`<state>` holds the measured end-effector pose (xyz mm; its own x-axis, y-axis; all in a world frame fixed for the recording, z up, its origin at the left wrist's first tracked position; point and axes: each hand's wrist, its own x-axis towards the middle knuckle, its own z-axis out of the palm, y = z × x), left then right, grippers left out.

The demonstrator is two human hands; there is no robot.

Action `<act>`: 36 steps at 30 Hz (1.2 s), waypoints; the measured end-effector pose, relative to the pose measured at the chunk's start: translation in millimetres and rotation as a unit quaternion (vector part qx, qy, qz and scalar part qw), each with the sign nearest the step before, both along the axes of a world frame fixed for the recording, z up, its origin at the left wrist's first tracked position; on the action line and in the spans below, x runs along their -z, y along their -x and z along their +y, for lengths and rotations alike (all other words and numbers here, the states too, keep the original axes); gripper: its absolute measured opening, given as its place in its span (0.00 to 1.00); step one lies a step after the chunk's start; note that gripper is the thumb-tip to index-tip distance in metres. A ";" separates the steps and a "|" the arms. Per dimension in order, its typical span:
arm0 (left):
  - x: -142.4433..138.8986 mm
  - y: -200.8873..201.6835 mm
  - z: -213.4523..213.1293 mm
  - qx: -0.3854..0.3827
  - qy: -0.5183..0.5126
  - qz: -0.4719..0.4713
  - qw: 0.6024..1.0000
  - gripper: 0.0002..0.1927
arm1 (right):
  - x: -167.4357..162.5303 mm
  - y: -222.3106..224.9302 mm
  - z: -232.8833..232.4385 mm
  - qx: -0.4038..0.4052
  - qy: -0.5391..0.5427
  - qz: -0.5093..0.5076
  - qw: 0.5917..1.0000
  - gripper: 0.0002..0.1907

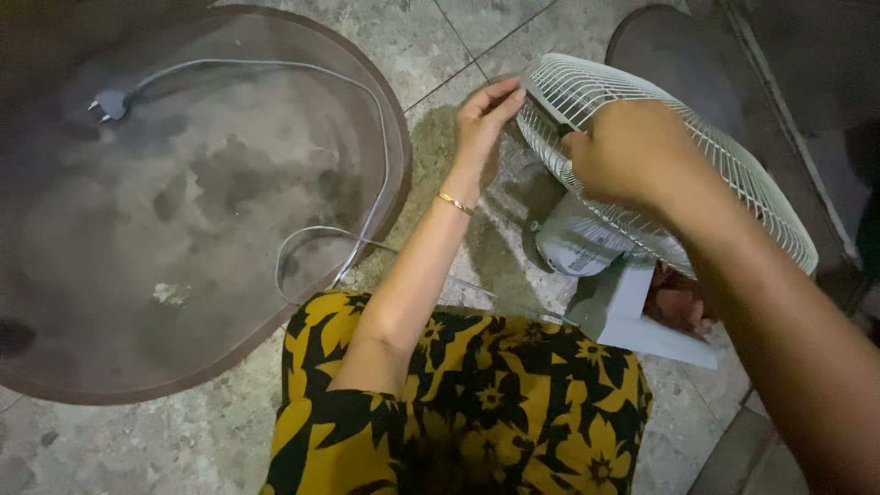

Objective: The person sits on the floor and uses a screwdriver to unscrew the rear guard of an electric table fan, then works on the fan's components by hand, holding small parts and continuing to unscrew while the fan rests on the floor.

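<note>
Both hands, left hand (486, 115) and right hand (623, 151), grasp the fan (733, 165) grille's rim; the loose cord (367, 119) could snag if pulled.

Only one label shows: a small pale sticker (579, 267) on the rounded white motor housing (573, 240) at the back of the fan, low on the housing and just above the white stand neck (612, 298). It is roughly rectangular, whitish with dark print (too small and blurred to make out), and it curves with the casing. It sits over the tiled floor (440, 37), toward the floor's right side. No packages, signs or screens are in view.
</note>
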<state>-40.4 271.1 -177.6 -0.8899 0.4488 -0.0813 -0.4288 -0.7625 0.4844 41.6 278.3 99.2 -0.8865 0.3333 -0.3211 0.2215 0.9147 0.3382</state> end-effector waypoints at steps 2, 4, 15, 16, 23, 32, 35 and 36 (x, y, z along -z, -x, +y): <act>-4.3 0.6 -1.2 -0.003 0.018 0.006 1.000 0.15 | -7.6 3.4 4.2 0.187 0.143 -0.015 0.972 0.25; -7.7 1.3 -4.6 0.004 0.028 0.004 1.000 0.15 | -15.3 6.3 7.0 0.286 0.246 -0.011 0.926 0.26; -15.0 -0.5 -11.8 0.045 0.026 -0.045 0.998 0.16 | -40.8 0.2 7.8 0.092 -0.004 -0.066 0.994 0.22; -13.9 -0.9 -8.8 0.047 0.022 -0.054 0.997 0.16 | -41.5 -5.4 11.0 0.122 -0.009 -0.041 0.992 0.21; -6.1 -5.7 4.2 -0.006 0.038 0.004 0.999 0.16 | -32.1 -56.6 25.8 0.032 0.073 0.172 0.982 0.22; -6.3 -8.2 2.6 -0.040 0.099 0.036 0.994 0.17 | -45.5 -66.4 -20.1 0.001 -0.013 0.186 0.982 0.20; -9.3 -7.8 0.4 -0.042 0.128 0.032 0.990 0.18 | -41.1 -55.3 -6.9 -0.032 0.018 0.221 0.975 0.17; -9.7 -8.1 -1.1 -0.042 0.134 0.032 0.990 0.18 | -36.1 -51.0 0.2 -0.047 0.033 0.240 0.969 0.17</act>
<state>-32.3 269.9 -167.8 -0.9301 0.3436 -0.1295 -0.3314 -0.6339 0.6988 92.6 278.5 135.3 -0.9644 0.2360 0.1189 0.2530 0.9547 0.1568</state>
